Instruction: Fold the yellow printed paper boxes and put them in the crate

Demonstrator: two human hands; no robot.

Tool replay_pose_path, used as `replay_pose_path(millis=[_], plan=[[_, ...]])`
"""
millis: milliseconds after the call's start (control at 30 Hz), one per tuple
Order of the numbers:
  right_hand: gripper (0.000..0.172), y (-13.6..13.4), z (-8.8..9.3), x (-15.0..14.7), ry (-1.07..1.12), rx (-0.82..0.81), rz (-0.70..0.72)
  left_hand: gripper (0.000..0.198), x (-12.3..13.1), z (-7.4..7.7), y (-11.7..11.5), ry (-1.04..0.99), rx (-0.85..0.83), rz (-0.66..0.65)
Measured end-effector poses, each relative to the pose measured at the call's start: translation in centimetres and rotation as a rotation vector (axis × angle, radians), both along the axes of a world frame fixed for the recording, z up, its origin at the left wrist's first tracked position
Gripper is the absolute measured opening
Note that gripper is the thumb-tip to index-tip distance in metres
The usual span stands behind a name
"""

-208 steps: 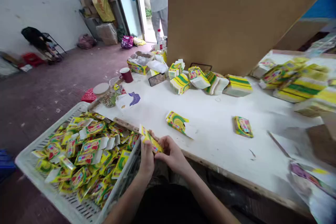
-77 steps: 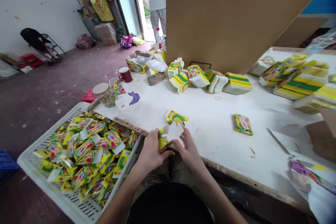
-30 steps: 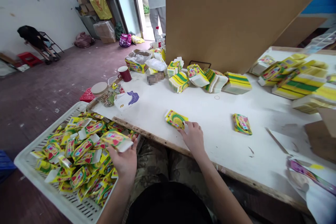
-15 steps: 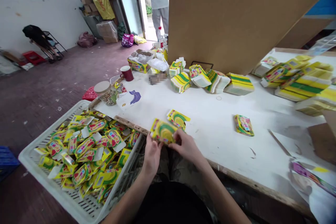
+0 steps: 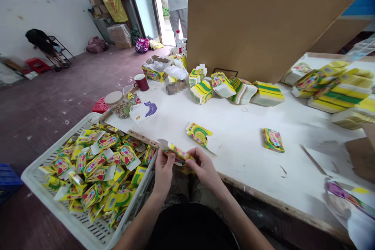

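The left hand (image 5: 163, 172) and right hand (image 5: 204, 168) pinch opposite ends of a yellow carton (image 5: 179, 153) at the near edge of the table (image 5: 234, 140), right of the crate (image 5: 49, 204), where light, even pressure should avoid creasing it.

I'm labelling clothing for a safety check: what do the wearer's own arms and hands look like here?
The left hand and right hand are ungloved, with slim fingers. Both forearms are bare, with no sleeve, watch or bracelet visible. Black clothing shows between them. Any ring is too small to tell.
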State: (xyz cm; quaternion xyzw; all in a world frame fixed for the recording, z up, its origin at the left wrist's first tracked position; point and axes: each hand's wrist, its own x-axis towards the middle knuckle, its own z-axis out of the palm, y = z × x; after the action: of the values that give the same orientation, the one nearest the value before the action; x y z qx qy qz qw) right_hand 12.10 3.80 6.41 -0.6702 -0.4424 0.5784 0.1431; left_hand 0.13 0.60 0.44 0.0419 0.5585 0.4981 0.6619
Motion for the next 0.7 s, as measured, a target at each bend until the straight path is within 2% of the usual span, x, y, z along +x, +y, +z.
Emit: replay_pose_path(millis=[100, 167, 233, 300, 333, 400, 467, 500, 533, 600, 633, 700], plan=[[0.016, 0.4, 0.2, 0.8, -0.072, 0.043, 0.015, 0.036, -0.4, -0.4, 0.0, 0.015, -0.009, -0.025], [0.012, 0.8, 0.4, 1.4, -0.129, 0.149, 0.036, 0.036, -1.4, -0.5, 0.4, 0.036, 0.011, -0.032], [0.004, 1.2, 0.7, 2.0, -0.243, 0.327, 0.113, 0.045, -3.0, -0.4, 1.1, 0.066, 0.051, -0.011], [0.010, 1.6, 1.2, 2.4, -0.379, 0.476, 0.267, 0.061, -4.6, 0.0, 1.8, 0.154, 0.152, -0.062], [0.014, 1.7, 1.5, 2.5, -0.423, 0.521, 0.368, 0.071, -5.3, 0.2, 2.1, 0.234, 0.219, -0.157], [0.020, 1.8, 1.9, 2.2, -0.419, 0.565, 0.579, 0.086, -5.9, 0.9, 2.6, 0.392, 0.326, -0.464], [0.024, 1.7, 2.2, 1.7, -0.350, 0.602, 0.688, 0.077, -5.6, 1.4, 2.9, 0.451, 0.361, -0.783], [0.025, 1.5, 2.2, 1.4, -0.331, 0.626, 0.662, 0.069, -5.2, 1.6, 3.0, 0.445, 0.355, -0.881], [0.031, 1.2, 2.1, 1.2, -0.333, 0.643, 0.578, 0.060, -4.8, 1.7, 2.9, 0.446, 0.340, -0.930], [0.056, 0.7, 1.8, 1.0, -0.356, 0.614, 0.310, 0.054, -3.7, 1.7, 2.5, 0.512, 0.301, -0.922], [0.064, 0.4, 1.6, 0.9, -0.342, 0.552, 0.175, 0.057, -3.3, 1.6, 2.2, 0.568, 0.288, -0.895], [0.059, 0.0, 1.2, 0.7, -0.207, 0.334, -0.029, 0.064, -2.4, 1.4, 1.4, 0.655, 0.300, -0.866]])
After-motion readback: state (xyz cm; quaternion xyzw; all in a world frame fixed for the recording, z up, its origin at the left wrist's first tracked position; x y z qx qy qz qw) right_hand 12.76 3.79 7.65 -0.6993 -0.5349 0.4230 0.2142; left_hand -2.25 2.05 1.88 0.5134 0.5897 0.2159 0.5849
